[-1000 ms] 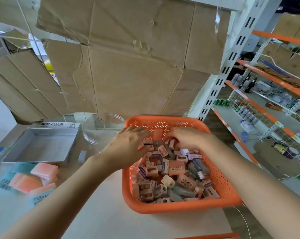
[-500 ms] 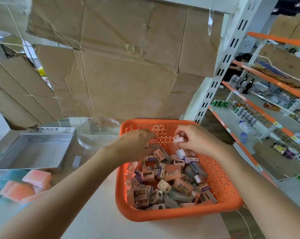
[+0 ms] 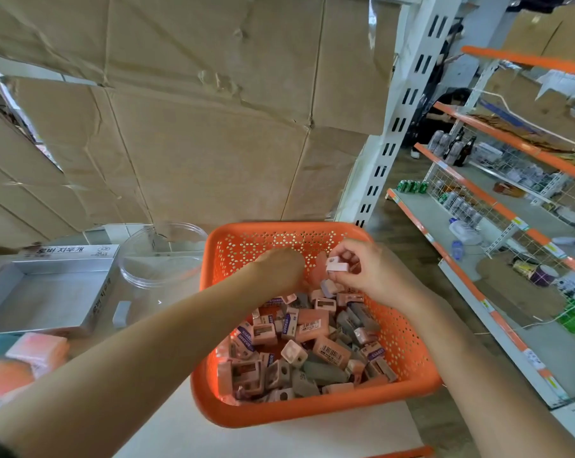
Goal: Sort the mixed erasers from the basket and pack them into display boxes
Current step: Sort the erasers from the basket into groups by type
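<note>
Right hand (image 3: 370,274) pinches a small white eraser (image 3: 337,266) over the far end of the orange basket (image 3: 312,413). Left hand (image 3: 279,269) dips into the mixed erasers (image 3: 299,342) just beside it, its fingers hidden, so its grip cannot be told. An open silver display box (image 3: 48,292) lies left of the basket

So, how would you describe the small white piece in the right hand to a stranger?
Find the orange basket. Over its far right part, the right hand pinches a small white piece. Unlike the pink and grey pieces lying below, it is white and held in fingertips.
</note>
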`<state>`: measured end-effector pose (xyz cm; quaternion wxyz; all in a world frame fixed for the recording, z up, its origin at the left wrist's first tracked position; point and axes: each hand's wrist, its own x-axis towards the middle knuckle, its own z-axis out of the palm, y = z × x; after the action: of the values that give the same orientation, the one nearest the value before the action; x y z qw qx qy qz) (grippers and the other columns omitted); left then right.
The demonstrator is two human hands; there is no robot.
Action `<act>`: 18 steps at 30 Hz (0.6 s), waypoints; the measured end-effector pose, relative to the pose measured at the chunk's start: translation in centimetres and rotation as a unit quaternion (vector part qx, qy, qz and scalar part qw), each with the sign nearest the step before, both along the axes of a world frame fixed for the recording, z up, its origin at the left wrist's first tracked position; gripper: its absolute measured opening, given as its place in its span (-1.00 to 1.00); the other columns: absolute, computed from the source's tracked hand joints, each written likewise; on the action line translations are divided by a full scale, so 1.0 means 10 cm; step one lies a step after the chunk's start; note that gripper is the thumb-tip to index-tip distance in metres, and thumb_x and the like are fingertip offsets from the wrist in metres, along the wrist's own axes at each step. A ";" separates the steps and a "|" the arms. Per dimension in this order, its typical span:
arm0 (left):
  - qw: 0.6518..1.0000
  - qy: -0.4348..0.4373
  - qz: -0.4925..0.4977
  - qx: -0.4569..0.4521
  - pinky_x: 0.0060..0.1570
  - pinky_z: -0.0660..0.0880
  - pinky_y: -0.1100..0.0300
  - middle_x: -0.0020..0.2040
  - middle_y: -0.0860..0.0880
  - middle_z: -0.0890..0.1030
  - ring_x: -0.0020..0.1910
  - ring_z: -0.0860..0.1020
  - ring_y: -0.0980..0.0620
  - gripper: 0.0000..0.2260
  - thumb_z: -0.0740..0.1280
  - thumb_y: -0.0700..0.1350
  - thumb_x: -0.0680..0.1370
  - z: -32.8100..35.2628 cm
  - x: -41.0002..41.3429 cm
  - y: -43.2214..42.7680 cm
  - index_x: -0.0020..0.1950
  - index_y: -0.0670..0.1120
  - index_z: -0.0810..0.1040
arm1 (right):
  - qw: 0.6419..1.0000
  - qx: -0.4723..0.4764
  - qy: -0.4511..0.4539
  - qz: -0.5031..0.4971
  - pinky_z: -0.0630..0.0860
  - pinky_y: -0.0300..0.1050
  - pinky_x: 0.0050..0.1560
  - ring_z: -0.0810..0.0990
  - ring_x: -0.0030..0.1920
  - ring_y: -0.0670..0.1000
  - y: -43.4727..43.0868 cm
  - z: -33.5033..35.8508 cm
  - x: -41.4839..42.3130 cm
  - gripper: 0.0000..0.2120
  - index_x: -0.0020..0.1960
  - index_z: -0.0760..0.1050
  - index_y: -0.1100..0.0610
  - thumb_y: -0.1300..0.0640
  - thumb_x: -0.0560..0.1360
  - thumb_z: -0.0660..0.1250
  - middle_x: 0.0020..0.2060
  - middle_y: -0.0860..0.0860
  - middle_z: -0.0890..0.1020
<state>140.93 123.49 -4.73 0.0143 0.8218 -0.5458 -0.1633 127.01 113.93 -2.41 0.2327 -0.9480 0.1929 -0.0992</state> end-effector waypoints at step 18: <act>0.988 0.098 0.028 -0.112 -0.03 0.41 0.19 0.18 -0.13 0.51 0.02 0.48 -0.02 -0.67 0.32 -0.19 0.50 0.16 0.08 0.19 0.26 -0.15 0.44 | 0.996 0.050 -0.069 -0.021 0.38 -0.34 -0.18 0.56 -0.10 -0.12 -0.04 0.01 0.00 -0.83 -0.06 0.52 -0.03 0.11 0.40 0.46 -0.12 -0.09 0.59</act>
<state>141.72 125.38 -3.17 0.1641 0.8100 -0.5335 -0.1800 126.96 113.48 -2.35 0.2908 -0.9217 0.2011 -0.1596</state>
